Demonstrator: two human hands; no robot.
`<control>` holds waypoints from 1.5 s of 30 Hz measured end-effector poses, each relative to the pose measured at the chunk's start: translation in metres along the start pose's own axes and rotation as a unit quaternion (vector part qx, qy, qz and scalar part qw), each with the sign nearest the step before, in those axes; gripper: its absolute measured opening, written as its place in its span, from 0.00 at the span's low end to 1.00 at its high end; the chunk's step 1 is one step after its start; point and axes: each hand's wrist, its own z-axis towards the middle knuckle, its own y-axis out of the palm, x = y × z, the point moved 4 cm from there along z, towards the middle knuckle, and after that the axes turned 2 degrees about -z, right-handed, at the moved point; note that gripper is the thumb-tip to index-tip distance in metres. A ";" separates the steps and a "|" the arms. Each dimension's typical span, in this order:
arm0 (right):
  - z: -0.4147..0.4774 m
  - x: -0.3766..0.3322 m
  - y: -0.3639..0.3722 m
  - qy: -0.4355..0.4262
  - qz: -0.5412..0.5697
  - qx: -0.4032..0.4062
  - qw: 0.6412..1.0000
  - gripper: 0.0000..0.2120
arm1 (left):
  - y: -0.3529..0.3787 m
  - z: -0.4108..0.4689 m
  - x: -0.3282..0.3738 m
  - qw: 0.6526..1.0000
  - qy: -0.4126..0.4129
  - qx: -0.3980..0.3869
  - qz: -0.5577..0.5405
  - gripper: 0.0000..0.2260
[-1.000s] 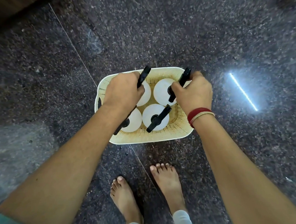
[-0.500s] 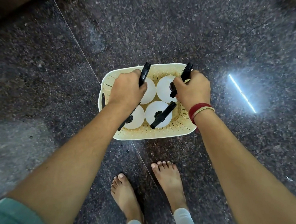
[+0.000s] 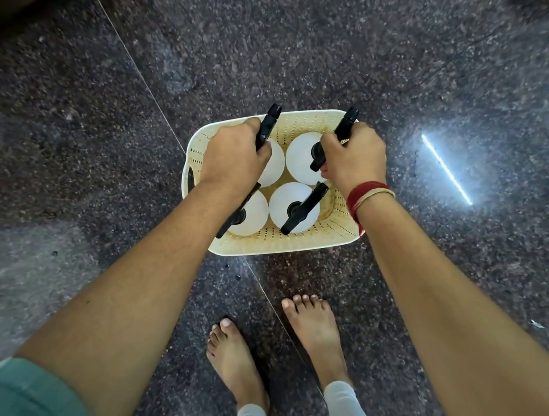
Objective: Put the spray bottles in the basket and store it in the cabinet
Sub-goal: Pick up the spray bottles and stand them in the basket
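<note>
Below, four white round spray bottles with black trigger heads (image 3: 294, 208) are being carried upright inside the cream perforated plastic basket (image 3: 281, 242) standing on the dark speckled stone floor (image 3: 386, 56). The left hand (image 3: 233, 160) is being clenched on the far-left bottle's trigger head and the right hand (image 3: 355, 158) on the far-right one's; both heads are lying with their long axes running diagonally, directly under the fingers. No cabinet is being shown.

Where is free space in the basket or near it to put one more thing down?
The basket is crowded: four spray bottles fill it, with the left hand and right hand gripping the far two. Bare floor lies beyond the basket and to its left.
</note>
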 end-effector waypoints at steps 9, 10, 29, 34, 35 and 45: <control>-0.037 0.017 -0.022 -0.004 -0.017 0.053 0.998 0.37 | -0.010 -0.025 -0.023 0.995 -0.064 0.027 -0.072 0.34; -0.050 0.025 -0.022 0.025 -0.009 0.050 0.998 0.41 | -0.015 -0.033 -0.029 0.992 -0.085 0.035 -0.085 0.35; -0.089 0.044 0.056 0.098 0.012 -0.047 0.994 0.17 | 0.017 -0.093 -0.041 0.996 -0.064 -0.052 0.044 0.15; -0.090 0.042 0.056 0.108 0.017 -0.054 0.992 0.15 | 0.013 -0.090 -0.044 0.996 -0.067 -0.047 0.045 0.17; -0.090 0.042 0.053 0.101 -0.001 -0.048 0.994 0.16 | 0.012 -0.090 -0.045 0.995 -0.067 -0.044 0.050 0.17; -0.079 0.034 0.030 0.028 -0.061 -0.003 0.998 0.14 | 0.004 -0.090 -0.040 0.997 -0.050 -0.025 0.057 0.12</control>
